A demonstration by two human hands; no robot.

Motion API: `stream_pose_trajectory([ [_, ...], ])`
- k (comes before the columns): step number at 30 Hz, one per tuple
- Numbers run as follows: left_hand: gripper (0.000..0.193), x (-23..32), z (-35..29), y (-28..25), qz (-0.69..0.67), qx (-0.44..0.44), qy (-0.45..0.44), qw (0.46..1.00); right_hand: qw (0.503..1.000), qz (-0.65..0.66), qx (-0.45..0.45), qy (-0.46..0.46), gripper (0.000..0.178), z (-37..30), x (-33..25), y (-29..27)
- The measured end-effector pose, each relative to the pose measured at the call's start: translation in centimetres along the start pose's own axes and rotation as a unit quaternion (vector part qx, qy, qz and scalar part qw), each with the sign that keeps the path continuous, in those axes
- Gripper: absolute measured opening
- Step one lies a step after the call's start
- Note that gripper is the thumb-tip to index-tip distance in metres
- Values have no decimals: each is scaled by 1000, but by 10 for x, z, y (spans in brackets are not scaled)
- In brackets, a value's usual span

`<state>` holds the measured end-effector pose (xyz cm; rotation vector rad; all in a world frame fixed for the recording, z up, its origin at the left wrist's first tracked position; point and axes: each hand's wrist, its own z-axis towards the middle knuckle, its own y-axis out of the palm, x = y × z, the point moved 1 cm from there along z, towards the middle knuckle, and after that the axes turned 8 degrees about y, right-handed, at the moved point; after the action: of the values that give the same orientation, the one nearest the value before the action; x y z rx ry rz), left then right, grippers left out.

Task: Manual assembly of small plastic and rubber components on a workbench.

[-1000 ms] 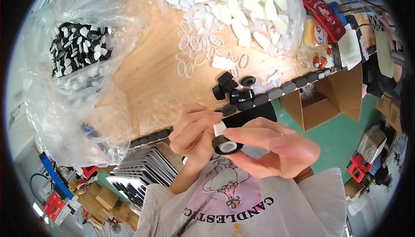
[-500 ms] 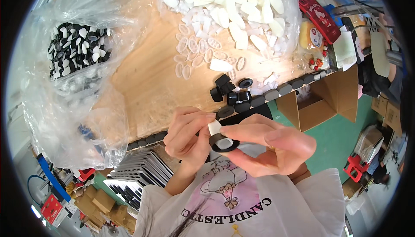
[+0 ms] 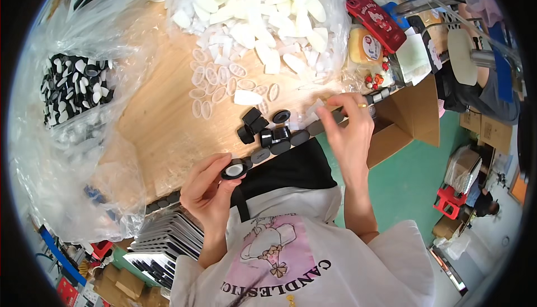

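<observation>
My left hand (image 3: 206,188) pinches a small black oval part (image 3: 234,169) with a white insert, just in front of the table's near edge. Out to the right, my right hand (image 3: 352,130) reaches over the edge, thumb and fingers apart, beside small translucent white pieces (image 3: 311,112). Nothing shows clearly between those fingers. Several black parts (image 3: 254,123) lie on the tabletop between the hands, with a single black oval ring (image 3: 281,116) next to them. Clear oval rings (image 3: 211,76) and one white oval piece (image 3: 247,97) are scattered farther back.
A heap of cream-white oval pieces (image 3: 251,13) fills the far side. At left, a plastic bag (image 3: 126,156) surrounds black and white pieces (image 3: 78,86). Dark oval pads (image 3: 299,137) line the table edge. A red case (image 3: 377,19) and a cardboard box (image 3: 411,116) are at right.
My hands have come apart. The left keeps the black oval part and moves left; the right has let go of it and reached far right to the translucent pieces. The view has shifted.
</observation>
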<state>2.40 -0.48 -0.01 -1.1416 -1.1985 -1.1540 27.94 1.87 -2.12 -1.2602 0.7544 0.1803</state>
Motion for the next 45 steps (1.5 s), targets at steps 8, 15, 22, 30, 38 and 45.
stream_pose_trajectory([
  [8, 41, 3, 9, 15, 140, -59, 181, 972, 998, -66, 4, 9, 14, 8, 3, 19],
  [15, 46, 8, 10, 12, 148, -74, 218, 962, 963, 248, -70, -74, 11, -12, -57, -25],
  [22, 45, 21, 15, 20, 128, -79, 250, 957, 923, 172, -38, -341, 18, -20, -87, -33],
  [30, 40, 26, 21, 16, 189, -105, 316, 924, 929, 144, -64, -334, 19, -22, -88, -34],
  [38, 41, 25, 19, 16, 212, -100, 356, 905, 935, 139, -71, -319, 16, -22, -85, -34],
  [45, 39, 23, 18, 17, 226, -116, 347, 903, 931, 179, -121, -294, 19, -21, -81, -25],
])
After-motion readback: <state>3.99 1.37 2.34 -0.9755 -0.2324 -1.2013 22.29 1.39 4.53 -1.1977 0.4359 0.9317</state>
